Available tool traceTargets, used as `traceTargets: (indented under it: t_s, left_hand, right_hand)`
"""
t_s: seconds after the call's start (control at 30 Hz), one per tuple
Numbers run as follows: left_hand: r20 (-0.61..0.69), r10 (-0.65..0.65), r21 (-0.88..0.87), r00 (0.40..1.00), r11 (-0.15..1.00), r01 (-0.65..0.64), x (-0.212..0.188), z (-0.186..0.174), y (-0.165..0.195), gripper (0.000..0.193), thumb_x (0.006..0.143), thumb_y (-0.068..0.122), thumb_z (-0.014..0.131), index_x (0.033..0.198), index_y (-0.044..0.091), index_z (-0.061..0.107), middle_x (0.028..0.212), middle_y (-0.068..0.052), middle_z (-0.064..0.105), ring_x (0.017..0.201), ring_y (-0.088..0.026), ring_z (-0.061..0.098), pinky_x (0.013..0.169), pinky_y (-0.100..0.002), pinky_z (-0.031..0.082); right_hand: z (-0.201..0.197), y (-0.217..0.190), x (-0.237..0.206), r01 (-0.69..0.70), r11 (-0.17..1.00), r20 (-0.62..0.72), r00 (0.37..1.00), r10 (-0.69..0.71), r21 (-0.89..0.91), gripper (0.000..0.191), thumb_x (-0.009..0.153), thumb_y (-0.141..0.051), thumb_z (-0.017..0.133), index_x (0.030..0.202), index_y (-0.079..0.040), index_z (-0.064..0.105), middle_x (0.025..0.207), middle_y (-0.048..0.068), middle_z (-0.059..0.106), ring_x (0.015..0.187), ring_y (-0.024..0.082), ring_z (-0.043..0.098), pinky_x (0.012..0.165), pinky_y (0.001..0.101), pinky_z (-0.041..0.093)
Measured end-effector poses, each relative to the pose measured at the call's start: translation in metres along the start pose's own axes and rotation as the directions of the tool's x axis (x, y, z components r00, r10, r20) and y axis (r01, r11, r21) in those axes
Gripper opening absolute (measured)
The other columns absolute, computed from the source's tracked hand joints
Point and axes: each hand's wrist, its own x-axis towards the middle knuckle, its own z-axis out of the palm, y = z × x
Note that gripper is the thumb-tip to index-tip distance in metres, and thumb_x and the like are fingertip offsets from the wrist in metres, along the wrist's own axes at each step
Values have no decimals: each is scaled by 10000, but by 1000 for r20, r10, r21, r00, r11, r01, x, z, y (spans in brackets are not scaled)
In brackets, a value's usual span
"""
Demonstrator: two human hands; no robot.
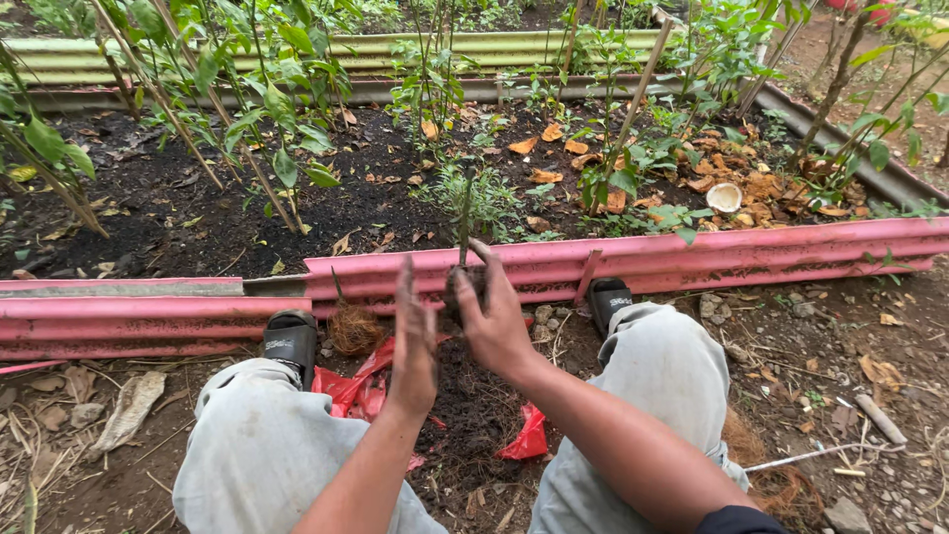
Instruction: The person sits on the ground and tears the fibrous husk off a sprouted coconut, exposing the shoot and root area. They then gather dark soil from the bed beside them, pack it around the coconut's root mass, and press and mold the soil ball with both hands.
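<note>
Low in the frame, between the knees, a red plastic sheet (pixel 529 437) holds a heap of dark soil (pixel 474 400). Above it, at centre, the left hand (pixel 415 341) is held flat, fingers together, while the right hand (pixel 494 316) grips a seedling (pixel 465 252) by its soil clump. Beyond runs the pink edging (pixel 692 259) of the garden bed (pixel 198 213).

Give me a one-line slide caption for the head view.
Right hand grips a seedling's soil clump, soiled left hand open beside it, above a pink-edged garden bed.
</note>
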Motion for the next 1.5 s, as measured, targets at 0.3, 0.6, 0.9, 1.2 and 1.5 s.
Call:
traceTargets:
  t_s: [0.3, 0.6, 0.9, 1.2, 1.5]
  left_hand:
    - [-267, -346, -348, 900, 905, 244, 13, -20, -18, 335, 878, 87, 747, 1189, 36, 634, 980, -34, 740, 849, -171, 718, 767, -356, 615]
    - [-164, -249, -399, 955, 902, 167, 8, -28, -18, 221, 908, 69, 736, 1111, 4, 677, 946, -72, 712, 794, -162, 690, 729, -354, 607]
    - [113, -87, -10, 990, 996, 89, -10, -7, -15, 703, 948, 353, 674, 1562, 58, 501, 1348, -189, 606, 1228, -276, 583, 1085, -431, 455]
    - [-163, 270, 898, 949, 439, 30, -6, -17, -24, 895, 961, 721, 341, 1670, 184, 243, 1726, -208, 110, 1583, -403, 138, 1198, -605, 152]
    - [-75, -249, -452, 966, 871, 190, 3, -8, -30, 689, 876, 492, 705, 1420, 135, 477, 1184, 18, 633, 1092, -121, 624, 915, -333, 534]
  right_hand:
    - [7, 20, -6, -192, 837, 512, 851, -118, 512, 812, 1044, -642, 307, 1653, -279, -88, 1581, 175, 327, 1472, 363, 346, 1167, 530, 324]
    - [-10, 17, 13, 13, 945, 284, 952, -111, 327, 635, 1093, -497, 367, 1634, -187, 247, 1603, 249, 415, 1428, 335, 502, 1193, 469, 394]
    - [5, 21, 2, -384, 569, 509, 858, -71, 727, 689, 1141, -564, 384, 1734, -223, 300, 1392, 243, 536, 1137, 279, 538, 929, 387, 500]
    - [10, 30, -3, -157, 879, 372, 928, -25, 451, 468, 1141, -437, 547, 1159, 20, 649, 912, 12, 588, 796, 79, 500, 668, 259, 439]
    - [-3, 4, -9, 460, 888, 263, 857, -443, -2, 600, 1136, -500, 320, 1451, -15, 478, 1363, 202, 554, 1329, 294, 441, 1136, 431, 308]
